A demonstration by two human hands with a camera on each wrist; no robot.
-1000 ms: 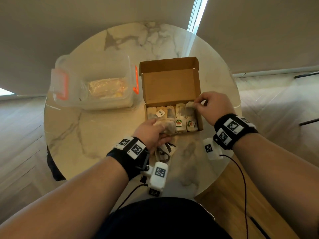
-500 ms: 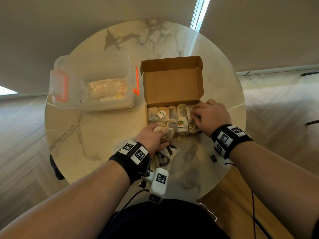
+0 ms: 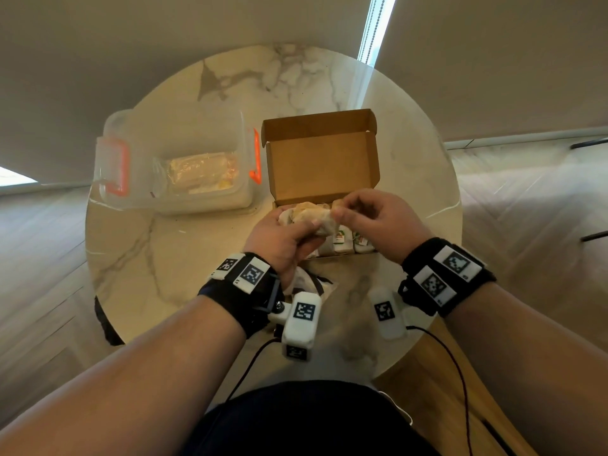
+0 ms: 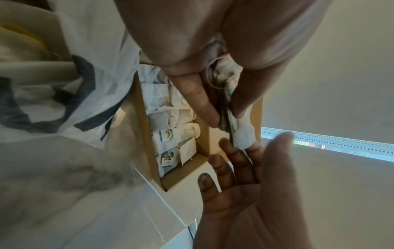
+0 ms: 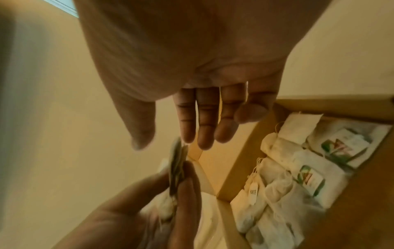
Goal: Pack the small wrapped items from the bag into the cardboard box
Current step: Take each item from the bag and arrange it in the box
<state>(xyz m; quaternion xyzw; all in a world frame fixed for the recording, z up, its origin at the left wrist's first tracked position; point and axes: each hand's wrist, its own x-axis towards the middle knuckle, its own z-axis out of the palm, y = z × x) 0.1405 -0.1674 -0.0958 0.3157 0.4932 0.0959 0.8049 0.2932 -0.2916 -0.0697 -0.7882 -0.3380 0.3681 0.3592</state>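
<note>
My left hand holds a small bundle of tea bags up over the near half of the open cardboard box. In the left wrist view its thumb and fingers pinch the tea bags. My right hand meets the bundle from the right. Its fingers are nearly straight, the thumb apart, and the bundle's edge sits between them. Several tea bags lie in rows inside the box. The white printed bag lies crumpled on the table under my left wrist.
A clear plastic container with orange latches stands left of the box and holds a wrapped item. All of it sits on a round marble table, whose near edge runs just below my wrists.
My left hand lifted the tea-bag bundle from the box's front edge to above the box. My right hand left the right-hand row in the box and came to the bundle.
</note>
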